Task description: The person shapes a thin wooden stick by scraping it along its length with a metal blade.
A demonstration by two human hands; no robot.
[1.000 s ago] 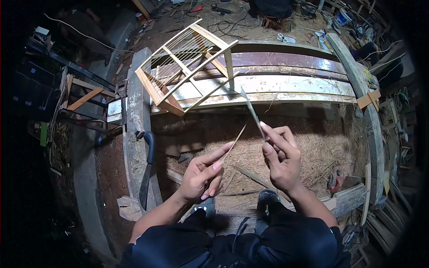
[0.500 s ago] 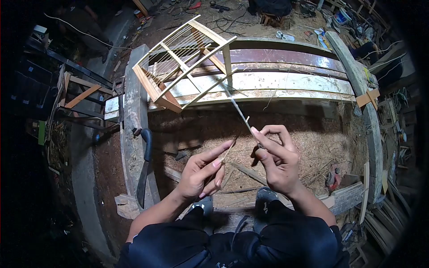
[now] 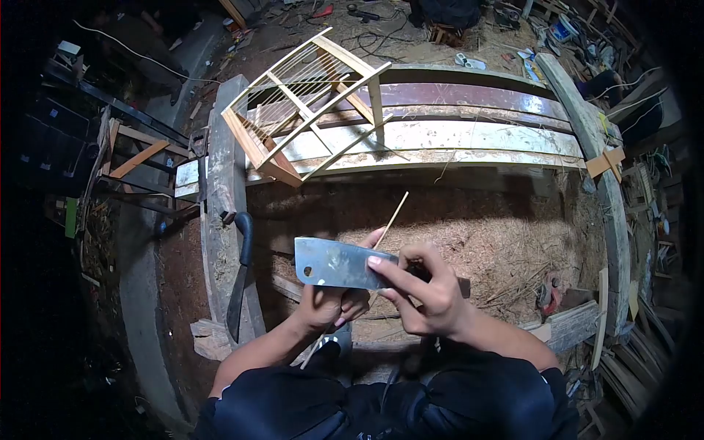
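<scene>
My right hand [image 3: 429,290] grips a wide metal blade [image 3: 336,262], its flat face turned up and a round hole near its far left corner. Behind and below that blade is my left hand [image 3: 330,304], closed on a thin wooden stick [image 3: 394,214]. The stick slants up to the right past the blade, and its lower end shows near my leg. The blade hides part of my left fingers. Beyond my hands, a wooden frame with thin rods [image 3: 304,114] rests tilted on the bench planks [image 3: 469,136].
A dark-handled knife [image 3: 240,271] lies on the left beam [image 3: 224,183]. On the right beam [image 3: 616,220] sits a small wooden cross piece [image 3: 605,162]. A red tool [image 3: 548,293] lies at the lower right. Another person [image 3: 139,44] is at the upper left.
My right hand has moved left and turned the blade from edge-on to flat, over my left fingers. The stick in my left hand now shows more of its length.
</scene>
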